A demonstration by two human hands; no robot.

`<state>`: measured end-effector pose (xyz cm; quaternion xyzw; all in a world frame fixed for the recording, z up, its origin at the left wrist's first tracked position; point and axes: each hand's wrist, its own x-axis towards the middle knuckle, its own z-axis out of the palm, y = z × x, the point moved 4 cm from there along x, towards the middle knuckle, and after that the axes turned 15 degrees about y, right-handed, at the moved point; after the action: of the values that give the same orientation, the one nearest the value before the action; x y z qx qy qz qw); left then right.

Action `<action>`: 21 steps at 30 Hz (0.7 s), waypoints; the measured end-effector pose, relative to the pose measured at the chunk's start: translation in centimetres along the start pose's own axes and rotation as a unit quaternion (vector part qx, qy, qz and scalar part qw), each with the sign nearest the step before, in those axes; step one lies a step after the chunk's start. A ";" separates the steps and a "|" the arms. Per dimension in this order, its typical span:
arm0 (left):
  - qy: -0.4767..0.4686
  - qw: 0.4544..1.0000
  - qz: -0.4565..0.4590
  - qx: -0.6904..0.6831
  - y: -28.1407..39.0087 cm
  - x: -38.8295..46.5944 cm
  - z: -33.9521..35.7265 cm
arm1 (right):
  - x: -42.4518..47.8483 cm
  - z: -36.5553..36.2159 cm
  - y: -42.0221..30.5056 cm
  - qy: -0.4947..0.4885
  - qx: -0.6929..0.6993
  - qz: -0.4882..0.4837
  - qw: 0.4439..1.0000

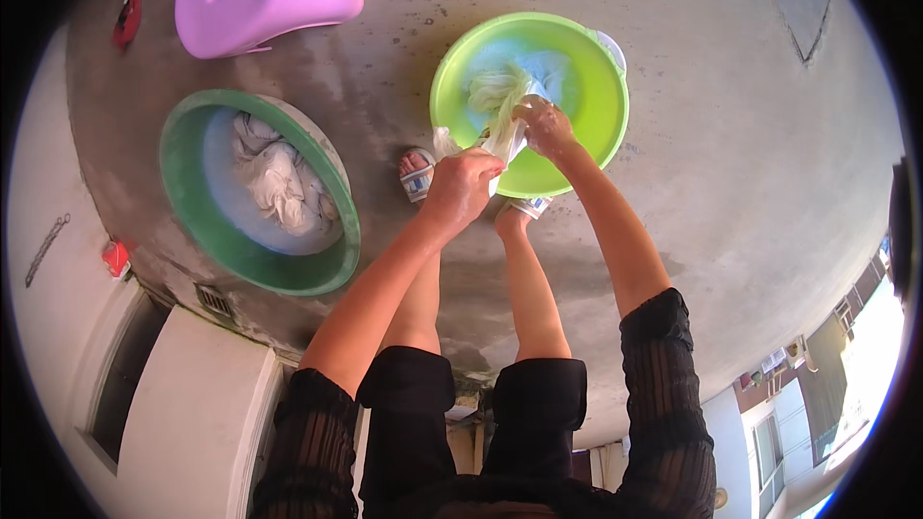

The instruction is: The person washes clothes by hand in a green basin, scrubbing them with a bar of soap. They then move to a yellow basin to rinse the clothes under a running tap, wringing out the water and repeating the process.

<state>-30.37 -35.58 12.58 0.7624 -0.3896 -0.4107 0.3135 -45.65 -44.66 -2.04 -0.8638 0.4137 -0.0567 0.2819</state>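
Note:
A wet white cloth [502,119] is stretched between my two hands. Its far part hangs down into a lime-green plastic basin [604,104] that holds bluish water. My left hand [464,184] grips the near end at the basin's front left rim. Farther in, over the basin, my right hand [544,128] has its fingers closed on the cloth and looks wet. A small bunch of the cloth sticks out to the left above my left hand. The folds between the hands hide part of the basin's floor.
To the left stands a large green tub [189,180] with cloudy water and light-coloured laundry [277,180]. A pink plastic stool [252,0] is beyond it. My sandalled feet flank the lime basin's near left side. A floor drain grate [215,300] lies by the wall.

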 end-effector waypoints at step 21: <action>0.071 0.984 0.037 -0.161 8.9 0.9 5.4 | -2.9 -11.0 -6.1 0.230 0.525 0.380 0.726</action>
<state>-37.72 -41.60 16.83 0.7139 -0.3230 -0.4015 0.4741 -47.01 -44.30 10.73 -0.3087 0.6639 -0.3499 0.5844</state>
